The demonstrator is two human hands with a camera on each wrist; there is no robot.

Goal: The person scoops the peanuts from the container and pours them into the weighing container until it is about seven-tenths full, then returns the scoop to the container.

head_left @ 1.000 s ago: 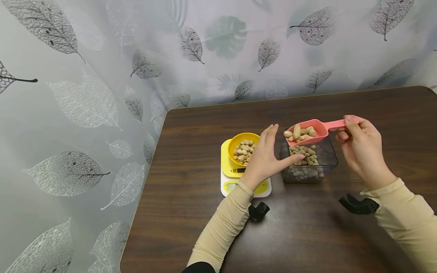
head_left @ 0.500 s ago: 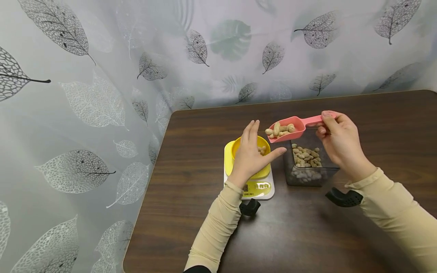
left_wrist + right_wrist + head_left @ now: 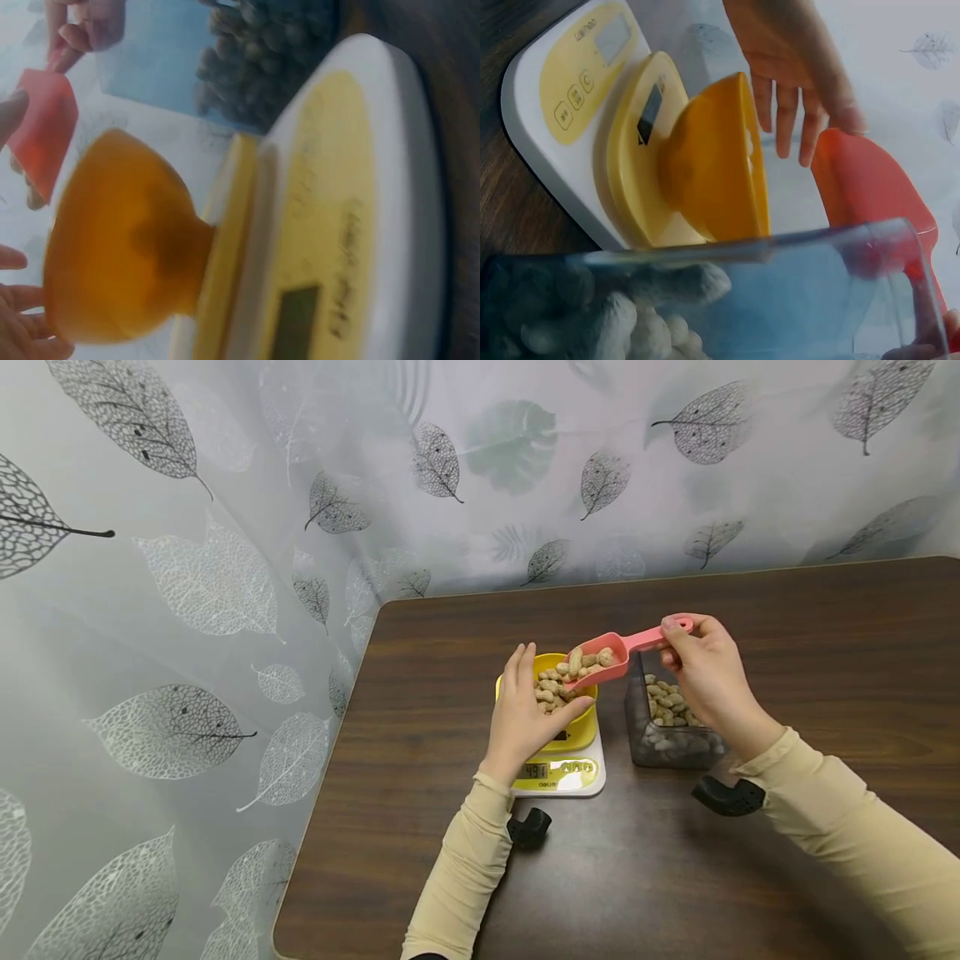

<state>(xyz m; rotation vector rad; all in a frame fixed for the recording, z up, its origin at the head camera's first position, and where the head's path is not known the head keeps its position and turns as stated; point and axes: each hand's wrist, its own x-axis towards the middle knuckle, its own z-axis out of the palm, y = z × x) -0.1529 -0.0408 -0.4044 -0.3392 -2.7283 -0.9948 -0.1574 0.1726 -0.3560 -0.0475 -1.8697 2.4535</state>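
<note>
My right hand pinches the handle of a pink scoop loaded with peanuts. The scoop's front lip tilts slightly down over a yellow bowl, which holds more peanuts. Beside the bowl's left and near side, my left hand has its fingers extended and thumb spread, with nothing gripped. In the left wrist view its fingertips lie close to the rim; whether they touch is unclear. Under the bowl stands a yellow and white kitchen scale, its display partly readable.
A clear dark plastic container with peanuts stands right of the scale, under the right forearm. The brown wooden table ends at a leaf-patterned curtain behind and on the left. Black wrist mounts project under both wrists.
The right hand has carried the loaded scoop left, from above the clear container to over the yellow bowl. My left hand has shifted left and now leaves more of the bowl visible.
</note>
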